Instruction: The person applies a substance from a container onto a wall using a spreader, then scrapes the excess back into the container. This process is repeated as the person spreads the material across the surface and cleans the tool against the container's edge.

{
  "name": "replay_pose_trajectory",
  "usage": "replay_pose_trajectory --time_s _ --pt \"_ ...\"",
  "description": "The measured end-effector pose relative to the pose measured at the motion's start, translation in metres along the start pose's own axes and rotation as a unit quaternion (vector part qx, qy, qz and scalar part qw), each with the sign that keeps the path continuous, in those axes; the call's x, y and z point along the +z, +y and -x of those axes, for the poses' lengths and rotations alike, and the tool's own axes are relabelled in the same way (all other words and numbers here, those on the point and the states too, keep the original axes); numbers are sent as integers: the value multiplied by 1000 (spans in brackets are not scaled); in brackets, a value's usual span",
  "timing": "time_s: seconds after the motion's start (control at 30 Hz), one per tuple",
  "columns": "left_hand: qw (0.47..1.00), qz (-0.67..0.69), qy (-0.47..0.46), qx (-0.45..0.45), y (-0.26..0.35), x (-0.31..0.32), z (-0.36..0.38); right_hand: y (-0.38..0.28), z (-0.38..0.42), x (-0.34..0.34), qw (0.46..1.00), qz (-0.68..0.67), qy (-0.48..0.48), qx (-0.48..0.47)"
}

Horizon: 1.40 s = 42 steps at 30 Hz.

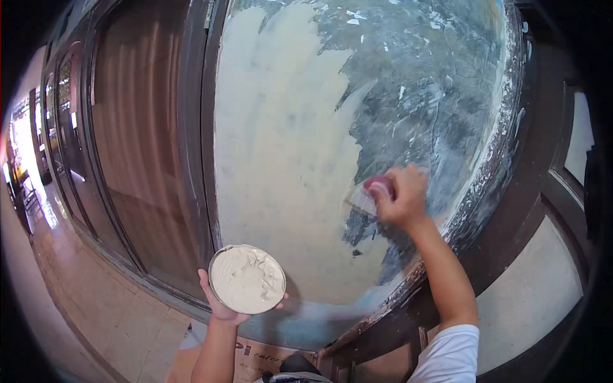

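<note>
My left hand (225, 305) holds up a round container of cream-coloured paste (247, 279) from below, at the lower middle of the view. The paste surface is uneven, with ridges. My right hand (405, 195) grips a scraper with a reddish handle (380, 187), its pale blade (363, 199) against the wall panel. Smooth cream coating (287, 140) covers the panel's left part, while its right part (415, 108) is grey and patchy. The scraper is at the ragged border between the two. My right hand is slightly blurred.
A dark-framed door with brown curtained glass (137, 127) stands at the left, beside a tiled floor (108, 300). Printed cardboard (255, 364) lies below the panel. Dark wooden framing (511, 217) with pale insets borders the right side.
</note>
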State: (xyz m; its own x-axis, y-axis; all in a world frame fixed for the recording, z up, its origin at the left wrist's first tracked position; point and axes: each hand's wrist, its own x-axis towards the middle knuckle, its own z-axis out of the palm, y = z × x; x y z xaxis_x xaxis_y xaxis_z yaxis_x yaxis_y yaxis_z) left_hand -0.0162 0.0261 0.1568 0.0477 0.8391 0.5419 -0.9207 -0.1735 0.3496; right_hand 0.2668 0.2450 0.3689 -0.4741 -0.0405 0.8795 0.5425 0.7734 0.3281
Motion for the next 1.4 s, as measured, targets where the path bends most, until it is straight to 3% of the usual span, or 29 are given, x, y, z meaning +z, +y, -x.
replay_pose_trajectory --time_s 0.03,0.13,0.17,0.2,0.27,0.3,0.33,0.4,0.47,0.53,0.6,0.67,0.7,0.73,0.83,0.87,0.93,0.97,1.07,1.1,1.13,1.2,1.23,1.33,1.4 --pt "1000 -2 7 -4 0 -1 2 -9 9 2 995 14 -57 -77" --pt "1000 -5 26 -1 3 -2 4 -8 5 10 993 37 -26 -108" --pt "999 -2 38 2 3 -2 5 -2 -3 6 998 57 28 -25" --pt "999 3 51 4 2 -2 7 5 -6 6 998 58 25 -23" --pt "999 8 48 0 0 -2 8 17 -7 3 985 45 159 44" --pt "999 9 43 2 0 -2 7 2 0 3 996 8 87 6" --pt "999 9 37 5 1 -3 6 -9 12 6 996 10 89 5" --pt "999 20 44 13 0 -3 6 -22 26 16 985 22 -103 -140" --pt "1000 12 27 -2 1 -12 8 -7 5 14 988 29 -60 -138" --pt "997 42 67 4 -2 1 7 7 -21 6 982 46 171 68" --pt "995 41 88 3 -1 2 10 10 -15 5 981 63 179 47" --pt "998 22 60 11 0 -4 10 -11 10 5 993 7 -54 -104" --pt "998 27 63 16 0 -2 11 -20 15 8 985 18 -102 -139" --pt "997 32 68 18 1 -1 12 -18 9 7 985 17 -101 -141" --pt "997 22 79 16 3 -1 13 7 -20 5 984 40 151 83" --pt "996 6 86 15 4 1 13 5 -17 2 984 40 149 84" --pt "997 30 65 13 4 -1 14 -4 -13 -6 999 35 24 11" --pt "997 32 73 16 4 0 16 -9 4 5 998 33 -5 -52" --pt "997 18 68 14 5 -4 18 -8 18 18 988 53 -82 -118" --pt "997 31 72 15 6 -1 17 -8 -2 6 996 61 2 -67" --pt "996 45 76 17 5 0 17 5 -14 7 996 62 0 -66" --pt "995 44 83 17 3 0 19 25 -23 5 972 86 201 86" --pt "995 39 87 20 4 -1 20 19 -14 4 983 63 164 59" --pt "996 35 79 22 4 -7 28 -22 30 11 992 11 -101 -80" --pt "995 29 90 17 7 -8 29 -18 16 10 996 46 -54 -56"
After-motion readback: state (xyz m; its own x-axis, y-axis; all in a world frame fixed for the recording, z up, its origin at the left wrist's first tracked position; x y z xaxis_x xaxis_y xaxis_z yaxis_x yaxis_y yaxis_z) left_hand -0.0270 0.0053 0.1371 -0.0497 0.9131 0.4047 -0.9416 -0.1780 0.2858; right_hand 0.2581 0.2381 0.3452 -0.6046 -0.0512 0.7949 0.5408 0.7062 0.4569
